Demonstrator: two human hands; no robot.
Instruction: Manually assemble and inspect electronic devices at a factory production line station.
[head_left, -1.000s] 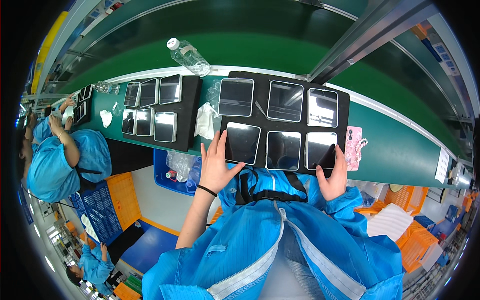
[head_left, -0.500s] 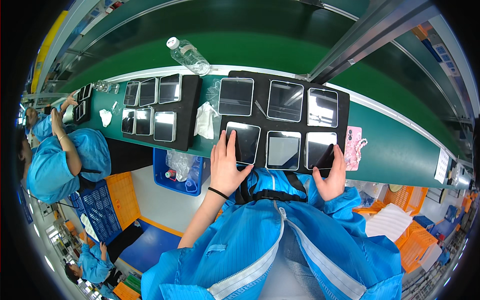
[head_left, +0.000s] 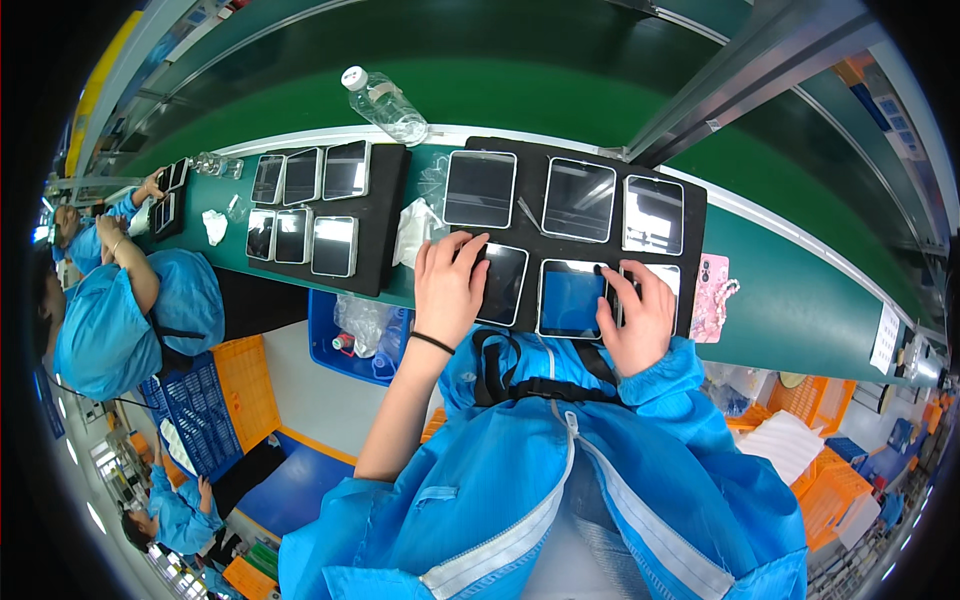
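Note:
Several dark-screened tablets with pale frames lie in two rows on a black mat. My left hand is open, its fingertips at the upper left edge of the near-left tablet, partly covering it. The near-middle tablet shows a blue area on its screen. Fingers apart, my right hand rests between that tablet and the near-right tablet, which it partly hides. In the far row are a left tablet, a middle tablet and a right tablet.
Left on the green bench, a second black mat holds more tablets; white tissue lies between the mats. A clear bottle stands behind, a pink phone lies right. A blue bin is below; co-workers sit left.
My right hand has moved left from the near-right tablet toward the middle one. My left hand has shifted slightly left and up. The near-middle screen has turned from grey to blue.

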